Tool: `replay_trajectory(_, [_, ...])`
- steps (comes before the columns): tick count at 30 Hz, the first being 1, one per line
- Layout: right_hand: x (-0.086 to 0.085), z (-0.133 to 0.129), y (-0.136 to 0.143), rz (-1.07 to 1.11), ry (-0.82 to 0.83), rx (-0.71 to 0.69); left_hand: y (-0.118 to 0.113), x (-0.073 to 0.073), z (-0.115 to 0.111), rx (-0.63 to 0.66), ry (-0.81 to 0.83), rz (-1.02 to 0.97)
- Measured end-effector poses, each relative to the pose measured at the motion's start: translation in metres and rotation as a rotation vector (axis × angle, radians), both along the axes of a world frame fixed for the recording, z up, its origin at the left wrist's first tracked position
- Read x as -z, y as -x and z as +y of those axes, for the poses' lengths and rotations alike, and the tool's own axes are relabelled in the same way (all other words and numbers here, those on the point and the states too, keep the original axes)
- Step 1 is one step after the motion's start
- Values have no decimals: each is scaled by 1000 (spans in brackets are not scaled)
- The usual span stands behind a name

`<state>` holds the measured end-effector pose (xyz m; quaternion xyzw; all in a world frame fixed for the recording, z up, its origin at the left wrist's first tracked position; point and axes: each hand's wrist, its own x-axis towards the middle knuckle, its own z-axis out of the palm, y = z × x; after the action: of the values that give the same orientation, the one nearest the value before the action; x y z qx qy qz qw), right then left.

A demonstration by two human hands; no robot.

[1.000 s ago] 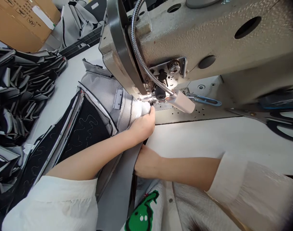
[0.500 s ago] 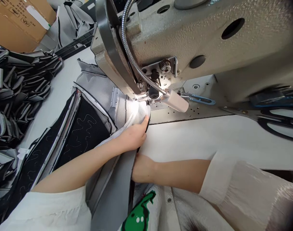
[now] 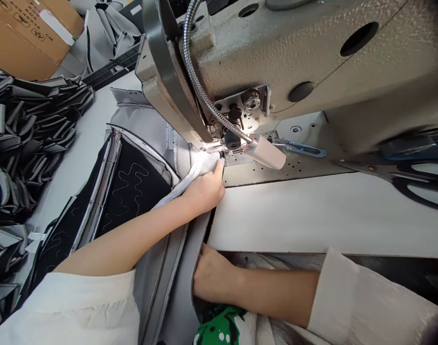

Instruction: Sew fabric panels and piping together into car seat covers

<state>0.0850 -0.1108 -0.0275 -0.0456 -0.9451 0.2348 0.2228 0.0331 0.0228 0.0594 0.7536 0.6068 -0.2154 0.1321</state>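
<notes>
A large sewn piece of grey mesh fabric with black panels passes under the needle area of a sewing machine. At its right edge, just before the presser foot, my left hand grips the fabric, index finger reaching forward and the others curled. Lower down, my right hand is closed around the edge of the hanging grey part, its fingertips hidden by the material. A black panel with wavy white stitching lies left of my left forearm.
A lamp on a flexible metal hose lights the needle. Black-handled scissors and a blue thread snipper lie to the right. Stacks of black and grey pieces fill the left, with a cardboard box behind.
My right hand has moved down toward me, below the table's front edge, with the grey fabric edge. My left hand has shifted slightly up toward the presser foot.
</notes>
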Motion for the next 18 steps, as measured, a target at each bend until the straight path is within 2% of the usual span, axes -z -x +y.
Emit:
replay_trajectory(3, [-7, -3, -16, 158, -103, 204, 8, -7, -14, -21, 142, -55])
replay_trajectory(5, [-9, -6, -22, 205, -165, 276, 12, -12, -21, -47, 226, -117])
replay_trajectory(10, [-7, -11, -34, 202, -277, 309, 8, -17, -17, -111, 272, -216])
replay_trajectory(15, [-4, -5, -54, 190, -299, 338, -2, -10, 2, -143, 218, -166])
replay_trajectory(18, [-6, 0, -65, 156, -284, 328, -4, -8, 0, -124, 161, -163])
